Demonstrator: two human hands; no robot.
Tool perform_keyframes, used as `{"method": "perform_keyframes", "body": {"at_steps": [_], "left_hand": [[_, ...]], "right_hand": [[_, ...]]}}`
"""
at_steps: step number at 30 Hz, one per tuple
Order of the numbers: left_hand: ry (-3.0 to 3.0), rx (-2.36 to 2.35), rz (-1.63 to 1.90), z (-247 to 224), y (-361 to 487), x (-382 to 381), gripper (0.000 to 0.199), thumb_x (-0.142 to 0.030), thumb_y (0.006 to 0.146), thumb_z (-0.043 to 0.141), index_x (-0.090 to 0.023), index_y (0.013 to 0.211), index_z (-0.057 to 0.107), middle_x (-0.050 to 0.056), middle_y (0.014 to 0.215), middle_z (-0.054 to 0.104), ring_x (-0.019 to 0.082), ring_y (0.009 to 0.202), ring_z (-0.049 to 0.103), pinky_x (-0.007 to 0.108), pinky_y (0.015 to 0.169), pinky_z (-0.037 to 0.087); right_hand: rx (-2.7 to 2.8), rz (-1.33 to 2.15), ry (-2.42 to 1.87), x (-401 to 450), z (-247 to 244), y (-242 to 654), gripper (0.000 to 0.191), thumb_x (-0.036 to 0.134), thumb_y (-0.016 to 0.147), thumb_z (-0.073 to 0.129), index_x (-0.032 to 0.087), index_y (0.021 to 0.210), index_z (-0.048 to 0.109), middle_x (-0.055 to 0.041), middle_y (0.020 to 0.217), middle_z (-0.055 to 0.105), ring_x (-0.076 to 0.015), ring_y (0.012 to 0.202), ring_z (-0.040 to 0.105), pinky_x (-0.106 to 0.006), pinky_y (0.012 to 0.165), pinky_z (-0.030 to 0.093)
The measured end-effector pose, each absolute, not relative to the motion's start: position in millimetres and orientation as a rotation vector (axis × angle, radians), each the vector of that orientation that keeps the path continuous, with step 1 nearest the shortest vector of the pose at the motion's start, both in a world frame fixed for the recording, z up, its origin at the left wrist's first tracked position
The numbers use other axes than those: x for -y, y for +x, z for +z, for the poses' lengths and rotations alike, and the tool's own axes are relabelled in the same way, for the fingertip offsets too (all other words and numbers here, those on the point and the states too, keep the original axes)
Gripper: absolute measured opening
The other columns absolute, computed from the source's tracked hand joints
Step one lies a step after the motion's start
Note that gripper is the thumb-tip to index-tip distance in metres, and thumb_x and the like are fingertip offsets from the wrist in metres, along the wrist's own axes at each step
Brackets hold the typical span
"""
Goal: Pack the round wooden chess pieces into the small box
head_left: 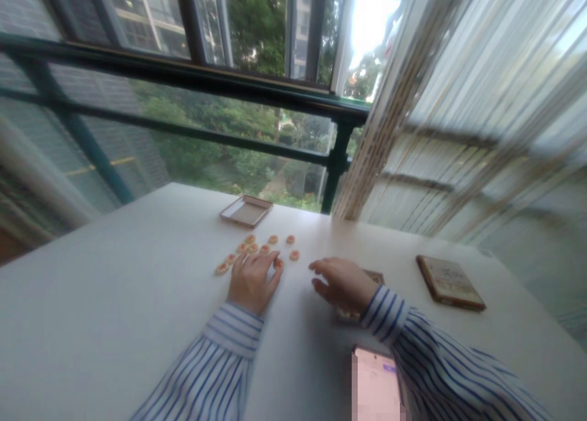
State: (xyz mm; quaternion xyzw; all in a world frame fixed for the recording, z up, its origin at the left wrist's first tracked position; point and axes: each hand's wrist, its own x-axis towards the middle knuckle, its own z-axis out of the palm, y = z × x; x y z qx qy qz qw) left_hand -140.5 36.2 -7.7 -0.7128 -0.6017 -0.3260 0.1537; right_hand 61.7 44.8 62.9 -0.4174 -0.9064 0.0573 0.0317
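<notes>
My left hand (pixel 254 280) is low over the white table, thumb and forefinger closed around a round pale xiangqi piece (pixel 279 264) with red marking. Several similar xiangqi pieces (pixel 265 249) lie loosely just beyond and beside its fingers. To the right, my right hand (pixel 342 280) hovers with thumb and fingers apart, and nothing shows between them. Beneath that hand and wrist, a small box (pixel 373 276) is mostly covered; a few pale pieces show at its near edge.
A shallow brown-rimmed tray (pixel 246 211) sits at the table's (pixel 114 299) far side. At the right lies a flat brown box or book (pixel 450 282). A phone (pixel 378 384) with a lit screen rests near my right forearm. Windows, a green railing (pixel 220 85) and a string curtain (pixel 380 121) stand behind.
</notes>
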Motion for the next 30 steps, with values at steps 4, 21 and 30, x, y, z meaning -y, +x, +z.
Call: {"method": "perform_keyframes", "body": {"at_steps": [4, 21, 30], "left_hand": [[-2.081, 1.676, -0.948, -8.0, -134.9, -31.8, 0.027, -0.03, 0.077, 0.048, -0.02, 0.1, 0.058, 0.005, 0.089, 0.066, 0.021, 0.088, 0.058, 0.041, 0.094, 0.03], [-2.208, 1.622, -0.986, 10.1, -105.8, -14.7, 0.026, -0.029, 0.077, 0.049, -0.02, 0.1, 0.057, 0.004, 0.089, 0.066, 0.02, 0.087, 0.058, 0.043, 0.095, 0.031], [-2.315, 1.514, -1.052, 18.0, -74.0, -8.4, 0.025, -0.026, 0.077, 0.049, -0.02, 0.101, 0.056, 0.006, 0.092, 0.066, 0.02, 0.089, 0.058, 0.044, 0.094, 0.032]], "right_hand": [[2.742, 0.181, -1.325, -43.3, 65.8, 72.1, 0.034, 0.03, 0.082, 0.041, 0.018, 0.112, 0.054, -0.0082, 0.098, 0.063, -0.0172, 0.09, 0.057, -0.027, 0.08, 0.039], [2.524, 0.266, -1.375, -33.5, 66.9, 108.8, 0.031, 0.029, 0.081, 0.043, 0.019, 0.106, 0.057, -0.0046, 0.092, 0.064, -0.0153, 0.086, 0.057, -0.025, 0.077, 0.039], [2.461, 0.308, -1.342, -29.8, 63.1, 127.7, 0.028, 0.029, 0.081, 0.044, 0.018, 0.103, 0.059, -0.0051, 0.091, 0.065, -0.0146, 0.084, 0.058, -0.024, 0.074, 0.039]]}}
